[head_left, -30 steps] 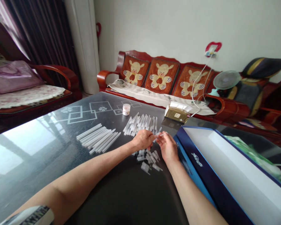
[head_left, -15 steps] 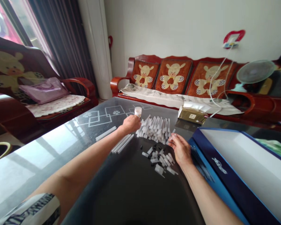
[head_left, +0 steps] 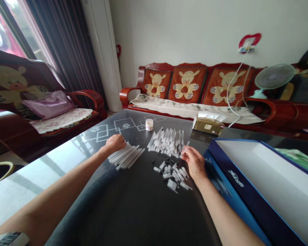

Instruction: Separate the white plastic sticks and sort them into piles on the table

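Note:
My left hand (head_left: 116, 142) is closed at the far end of a row of slim white plastic tubes (head_left: 127, 157) lying side by side on the dark table. Its fingertips are hidden, so what they hold cannot be made out. At the right edge of a heap of white plastic tubes (head_left: 166, 141), my right hand (head_left: 195, 160) pinches a small whitish plastic piece (head_left: 184, 152), partly covered by the fingers. Short translucent caps (head_left: 178, 175) and small black plugs (head_left: 162, 171) are scattered in front of the heap.
A small white tub (head_left: 149, 125) stands behind the heap. Further right are a tissue pack (head_left: 207, 126) and a large open blue box (head_left: 220, 160), with thin dark rods (head_left: 218, 179) beside its near wall. A wooden sofa (head_left: 129, 95) stands beyond the glossy table (head_left: 133, 208).
My left hand has moved left and toward me, from beside the tub and heap to the row of tubes. My right hand stays at the heap's edge. The view has shifted slightly.

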{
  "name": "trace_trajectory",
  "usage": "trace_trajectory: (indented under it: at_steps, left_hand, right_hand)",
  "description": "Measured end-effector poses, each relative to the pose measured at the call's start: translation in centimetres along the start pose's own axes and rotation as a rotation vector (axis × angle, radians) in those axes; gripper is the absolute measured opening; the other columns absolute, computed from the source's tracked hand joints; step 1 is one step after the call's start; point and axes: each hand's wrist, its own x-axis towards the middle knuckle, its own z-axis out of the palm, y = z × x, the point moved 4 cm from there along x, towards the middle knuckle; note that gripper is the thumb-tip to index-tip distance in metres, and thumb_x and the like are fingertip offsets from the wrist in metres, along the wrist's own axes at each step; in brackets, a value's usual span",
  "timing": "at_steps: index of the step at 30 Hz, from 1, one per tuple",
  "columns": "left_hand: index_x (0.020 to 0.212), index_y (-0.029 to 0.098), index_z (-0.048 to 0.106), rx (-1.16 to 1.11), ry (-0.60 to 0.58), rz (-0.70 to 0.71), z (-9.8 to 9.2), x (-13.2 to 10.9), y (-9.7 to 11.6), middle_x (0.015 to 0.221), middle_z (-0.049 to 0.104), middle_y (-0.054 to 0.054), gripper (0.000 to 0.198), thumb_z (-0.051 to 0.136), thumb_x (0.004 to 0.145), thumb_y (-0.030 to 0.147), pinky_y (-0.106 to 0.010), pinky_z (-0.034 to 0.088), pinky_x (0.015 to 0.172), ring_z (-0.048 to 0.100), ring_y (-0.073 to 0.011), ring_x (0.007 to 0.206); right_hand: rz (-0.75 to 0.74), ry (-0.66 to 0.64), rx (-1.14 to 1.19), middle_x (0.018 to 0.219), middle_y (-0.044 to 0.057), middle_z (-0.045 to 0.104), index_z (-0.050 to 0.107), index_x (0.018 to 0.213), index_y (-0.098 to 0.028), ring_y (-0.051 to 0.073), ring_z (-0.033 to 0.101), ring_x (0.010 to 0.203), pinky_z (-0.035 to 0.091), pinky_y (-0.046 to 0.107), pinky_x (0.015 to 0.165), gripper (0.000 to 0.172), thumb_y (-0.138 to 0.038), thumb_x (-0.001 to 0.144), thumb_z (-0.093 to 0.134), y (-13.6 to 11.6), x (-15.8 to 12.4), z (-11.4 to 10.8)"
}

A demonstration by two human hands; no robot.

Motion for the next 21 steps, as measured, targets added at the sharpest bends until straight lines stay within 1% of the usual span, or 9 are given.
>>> trace_trajectory:
  at_steps: [2, 4, 6, 9, 12, 14, 16, 18, 21]
  left_hand:
    - [0.085, 0.021, 0.073, -0.001, 0.033, 0.012, -0.5, -0.3, 0.6, 0.096, 0.07, -0.008, 0.029, 0.048, 0.076, 0.033, -0.027, 0.047, 0.073, 0.063, -0.0246, 0.094]
    - [0.086, 0.022, 0.073, -0.021, 0.107, 0.05, -1.2, -1.0, 2.2, 0.093, 0.071, -0.008, 0.03, 0.047, 0.078, 0.033, -0.026, 0.047, 0.073, 0.064, -0.0232, 0.092]
    - [0.086, 0.021, 0.073, -0.058, 0.182, 0.12, -1.6, -1.9, 4.9, 0.09, 0.071, -0.008, 0.031, 0.045, 0.081, 0.031, -0.026, 0.046, 0.073, 0.064, -0.0217, 0.089]
    - [0.084, 0.019, 0.073, -0.142, 0.228, 0.242, -1.0, -3.3, 9.7, 0.087, 0.071, -0.009, 0.031, 0.043, 0.083, 0.03, -0.027, 0.045, 0.072, 0.065, -0.0212, 0.085]
    - [0.086, 0.02, 0.071, -0.261, 0.287, 0.255, 0.2, -4.3, 13.0, 0.09, 0.071, -0.008, 0.032, 0.042, 0.086, 0.031, -0.025, 0.044, 0.072, 0.065, -0.0189, 0.084]
    - [0.085, 0.02, 0.07, -0.317, 0.324, 0.263, 1.0, -4.6, 13.8, 0.09, 0.07, -0.007, 0.031, 0.042, 0.087, 0.031, -0.024, 0.042, 0.071, 0.065, -0.0177, 0.083]
    - [0.084, 0.02, 0.069, -0.351, 0.351, 0.281, 1.6, -4.7, 13.9, 0.088, 0.07, -0.006, 0.03, 0.042, 0.088, 0.032, -0.024, 0.041, 0.069, 0.064, -0.0172, 0.082]
    - [0.084, 0.02, 0.069, -0.37, 0.372, 0.298, 1.9, -4.7, 13.6, 0.086, 0.069, -0.006, 0.03, 0.041, 0.089, 0.033, -0.023, 0.04, 0.068, 0.064, -0.017, 0.082]
    - [0.084, 0.019, 0.068, -0.393, 0.399, 0.33, 2.2, -4.6, 13.3, 0.086, 0.069, -0.007, 0.031, 0.041, 0.091, 0.033, -0.023, 0.04, 0.068, 0.063, -0.0169, 0.084]
  right_hand:
    - [-0.004, -0.002, -0.005, 0.067, 0.0, 0.065, 0.07, 0.081, -0.018, 0.012, 0.058, 0.061, 0.048, 0.021, 0.05, 0.031, -0.041, 0.061, 0.078, -0.1, 0.0, 0.1]
    - [-0.005, -0.005, -0.004, 0.068, 0.0, 0.065, 0.07, 0.081, -0.018, 0.012, 0.058, 0.062, 0.048, 0.021, 0.051, 0.032, -0.041, 0.061, 0.078, -0.1, 0.0, 0.1]
    - [-0.002, -0.005, -0.003, 0.069, 0.0, 0.065, 0.07, 0.081, -0.018, 0.012, 0.058, 0.062, 0.048, 0.022, 0.052, 0.033, -0.041, 0.06, 0.078, 0.0, 0.1, 0.0]
    - [-0.022, -0.002, -0.044, 0.07, 0.0, 0.066, 0.071, 0.085, -0.019, 0.013, 0.059, 0.063, 0.048, 0.023, 0.054, 0.033, -0.042, 0.063, 0.077, 0.1, 0.0, -0.1]
    - [-0.111, -0.059, -0.207, 0.072, 0.0, 0.068, 0.073, 0.089, -0.021, 0.014, 0.06, 0.065, 0.048, 0.025, 0.057, 0.029, -0.041, 0.069, 0.072, -0.4, -0.5, 0.1]
    - [-0.182, -0.129, -0.328, 0.077, 0.001, 0.07, 0.074, 0.088, -0.022, 0.016, 0.062, 0.071, 0.048, 0.026, 0.063, 0.025, -0.04, 0.072, 0.069, -0.9, -0.9, 0.5]
    - [-0.223, -0.145, -0.38, 0.082, 0.002, 0.071, 0.075, 0.086, -0.023, 0.018, 0.063, 0.076, 0.048, 0.027, 0.067, 0.023, -0.041, 0.075, 0.066, -1.3, -1.3, 0.8]
    - [-0.234, -0.056, -0.369, 0.08, 0.003, 0.071, 0.074, 0.083, -0.023, 0.018, 0.063, 0.075, 0.048, 0.026, 0.063, 0.025, -0.044, 0.077, 0.062, -1.4, -1.4, 0.5]
    - [-0.193, 0.126, -0.325, 0.071, 0.001, 0.068, 0.072, 0.085, -0.021, 0.015, 0.06, 0.065, 0.045, 0.023, 0.053, 0.026, -0.043, 0.075, 0.062, -0.7, -1.1, -0.4]
